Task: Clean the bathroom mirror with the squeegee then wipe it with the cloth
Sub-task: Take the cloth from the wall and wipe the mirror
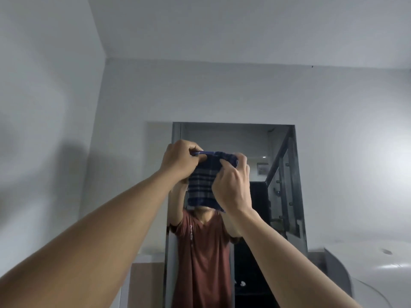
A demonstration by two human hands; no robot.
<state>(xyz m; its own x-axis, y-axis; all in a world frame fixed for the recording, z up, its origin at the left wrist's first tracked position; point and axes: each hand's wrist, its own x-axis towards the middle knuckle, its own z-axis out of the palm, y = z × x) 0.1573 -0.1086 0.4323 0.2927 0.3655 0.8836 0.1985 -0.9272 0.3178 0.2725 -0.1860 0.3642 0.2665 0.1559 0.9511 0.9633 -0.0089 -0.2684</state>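
A tall frameless mirror (280, 185) hangs on the white wall ahead. A blue and grey checked cloth (203, 187) is held up in front of its upper part. My left hand (180, 158) pinches the cloth's top left edge. My right hand (233, 185) grips the top right edge, fingers curled over the fold. The cloth hangs down between both hands. The mirror reflects a person in a dark red shirt with raised arms. No squeegee is in view.
White walls and ceiling surround the mirror. A white rounded fixture (378, 270) bulges at the lower right. A tan tiled strip (146, 283) shows at the lower left of the mirror. The mirror reflects a dark stair railing.
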